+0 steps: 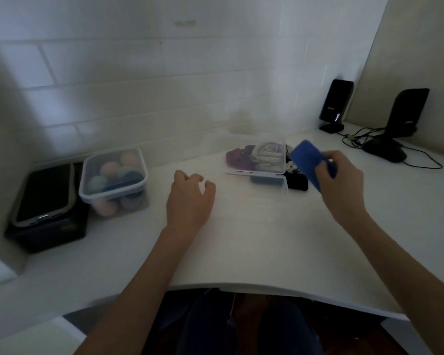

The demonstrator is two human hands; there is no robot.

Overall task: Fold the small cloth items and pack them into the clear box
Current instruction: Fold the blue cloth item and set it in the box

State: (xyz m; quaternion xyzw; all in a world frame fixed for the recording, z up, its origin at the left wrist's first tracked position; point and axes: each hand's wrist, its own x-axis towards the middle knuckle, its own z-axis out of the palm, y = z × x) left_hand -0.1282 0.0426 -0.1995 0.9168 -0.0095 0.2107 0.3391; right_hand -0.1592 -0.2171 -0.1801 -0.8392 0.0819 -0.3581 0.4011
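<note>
A clear box (256,172) stands on the white table, right of centre, holding a folded maroon cloth (237,157) and a folded cream cloth (267,155). My right hand (341,183) holds a folded blue cloth (308,160) in the air just right of the box. A dark cloth (296,181) lies on the table beside the box, under the blue one. My left hand (190,198) hovers over the table left of the box, fingers loosely curled and holding nothing. The picture is blurred.
A lidded clear tub (113,180) of coloured balls stands at the left, next to a black box with a phone (46,193) on it. Two black speakers (336,106) (405,114), a mouse (385,149) and cables sit at the back right. The table's front edge (267,288) is near me.
</note>
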